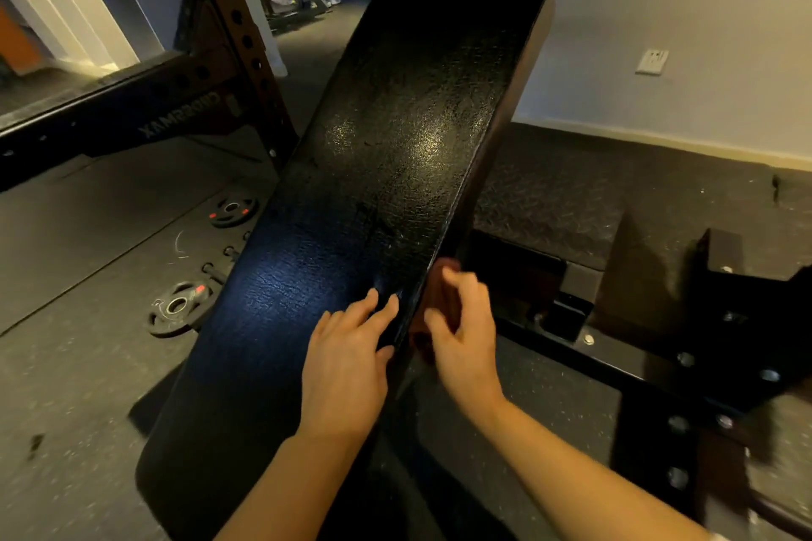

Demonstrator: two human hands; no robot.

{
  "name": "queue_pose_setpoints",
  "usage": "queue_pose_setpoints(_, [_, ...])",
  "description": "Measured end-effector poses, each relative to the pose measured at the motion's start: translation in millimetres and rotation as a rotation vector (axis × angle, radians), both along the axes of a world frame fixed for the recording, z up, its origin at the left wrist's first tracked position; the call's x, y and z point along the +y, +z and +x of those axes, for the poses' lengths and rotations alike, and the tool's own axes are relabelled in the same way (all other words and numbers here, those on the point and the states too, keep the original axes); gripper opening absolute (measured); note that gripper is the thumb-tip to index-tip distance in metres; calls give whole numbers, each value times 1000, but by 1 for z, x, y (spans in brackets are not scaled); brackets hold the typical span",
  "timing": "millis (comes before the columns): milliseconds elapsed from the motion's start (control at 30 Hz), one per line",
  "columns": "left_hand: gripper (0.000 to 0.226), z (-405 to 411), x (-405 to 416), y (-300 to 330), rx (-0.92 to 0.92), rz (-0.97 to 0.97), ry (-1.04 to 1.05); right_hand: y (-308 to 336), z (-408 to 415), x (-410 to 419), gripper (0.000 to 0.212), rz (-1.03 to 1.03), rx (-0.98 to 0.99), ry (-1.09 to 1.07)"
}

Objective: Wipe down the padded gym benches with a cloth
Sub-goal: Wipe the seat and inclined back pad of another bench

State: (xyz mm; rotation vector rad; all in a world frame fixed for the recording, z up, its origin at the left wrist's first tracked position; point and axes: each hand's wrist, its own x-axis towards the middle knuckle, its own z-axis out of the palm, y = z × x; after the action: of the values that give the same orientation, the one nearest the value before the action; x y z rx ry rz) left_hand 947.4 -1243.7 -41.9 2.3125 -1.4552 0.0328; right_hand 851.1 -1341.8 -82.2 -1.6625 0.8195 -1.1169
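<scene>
A long black padded bench (pixel 395 136) runs from the lower left up to the top middle, its textured top shining under the light. My left hand (pixel 347 360) rests on the pad near its right edge, fingers stretched out. My right hand (pixel 463 325) is just off that edge and holds a dark reddish-brown cloth (pixel 439 299) against the bench's side. Most of the cloth is hidden by the fingers and the pad's rim.
Two weight plates (pixel 180 307) (pixel 233 211) lie on the rubber floor left of the bench. A perforated rack upright (pixel 237 26) stands behind, beside a mirror. To the right are a black steel frame (pixel 659 365), a raised checker-plate platform (pixel 549 198) and a wall socket (pixel 652 61).
</scene>
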Motion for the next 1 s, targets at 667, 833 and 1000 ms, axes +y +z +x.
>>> queue_pose_setpoints(667, [69,-6,9,8,-54,143,22,47,-10,-27,50,-345,243,-119])
queue_pose_setpoints(833, [59,-7,17,8,23,78,-19,35,-19,-7,45,-489,437,152])
queue_pose_setpoints(1000, [44,-12,33,4,141,-66,83,50,-25,-4,46,-530,319,111])
